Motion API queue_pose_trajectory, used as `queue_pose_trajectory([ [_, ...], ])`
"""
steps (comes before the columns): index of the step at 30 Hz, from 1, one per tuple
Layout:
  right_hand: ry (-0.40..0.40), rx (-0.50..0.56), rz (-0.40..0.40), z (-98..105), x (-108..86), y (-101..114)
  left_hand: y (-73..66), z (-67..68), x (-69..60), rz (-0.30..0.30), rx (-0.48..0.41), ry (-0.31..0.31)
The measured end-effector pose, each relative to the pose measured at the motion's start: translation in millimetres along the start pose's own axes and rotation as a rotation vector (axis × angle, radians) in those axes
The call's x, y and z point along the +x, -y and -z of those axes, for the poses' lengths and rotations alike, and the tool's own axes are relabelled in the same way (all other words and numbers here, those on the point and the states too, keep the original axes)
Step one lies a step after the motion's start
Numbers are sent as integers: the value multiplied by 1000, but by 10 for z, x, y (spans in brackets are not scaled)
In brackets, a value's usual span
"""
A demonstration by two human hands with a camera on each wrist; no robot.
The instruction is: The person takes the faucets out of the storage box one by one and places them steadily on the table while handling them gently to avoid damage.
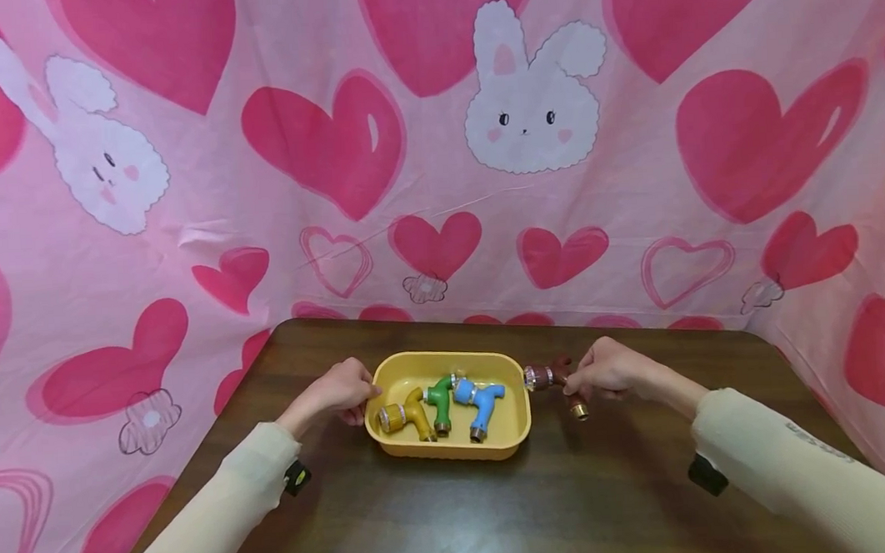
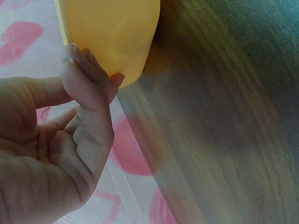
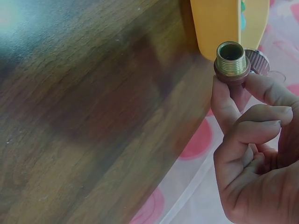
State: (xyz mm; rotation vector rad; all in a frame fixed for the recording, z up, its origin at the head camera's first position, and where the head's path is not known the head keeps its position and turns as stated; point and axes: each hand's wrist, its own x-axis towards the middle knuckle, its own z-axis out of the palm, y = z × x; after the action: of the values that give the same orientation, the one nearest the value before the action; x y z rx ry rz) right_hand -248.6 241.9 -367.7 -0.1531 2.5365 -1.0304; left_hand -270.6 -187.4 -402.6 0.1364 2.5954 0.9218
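A yellow plastic basin (image 1: pixel 452 451) stands on the table with three faucets lying in it: a mustard-yellow faucet (image 1: pixel 414 413), a green faucet (image 1: pixel 441 403) and a light blue faucet (image 1: pixel 483 404). My left hand (image 1: pixel 346 388) pinches the basin's left rim between thumb and fingers. Just off the basin's right side, my right hand (image 1: pixel 605 370) holds a brown faucet (image 1: pixel 541 377) between thumb and fingers. In the right wrist view, the faucet's threaded brass end (image 3: pixel 232 63) points toward the camera, and its ribbed knob (image 3: pixel 258 62) shows behind.
The dark wooden table (image 1: pixel 395 521) extends in front of the basin and to both sides. Behind it and at the sides hangs a pink cloth (image 1: pixel 438 193) printed with hearts and rabbits.
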Motion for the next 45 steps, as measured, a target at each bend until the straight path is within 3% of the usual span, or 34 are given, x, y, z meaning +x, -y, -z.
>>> queue_pose_trajectory([
  [34, -19, 39, -1, -37, -41, -278, -21, 7, -8, 8, 19, -9],
  [45, -19, 61, -38, -42, -37, -383, -11, -22, -8, 11, 10, -12],
])
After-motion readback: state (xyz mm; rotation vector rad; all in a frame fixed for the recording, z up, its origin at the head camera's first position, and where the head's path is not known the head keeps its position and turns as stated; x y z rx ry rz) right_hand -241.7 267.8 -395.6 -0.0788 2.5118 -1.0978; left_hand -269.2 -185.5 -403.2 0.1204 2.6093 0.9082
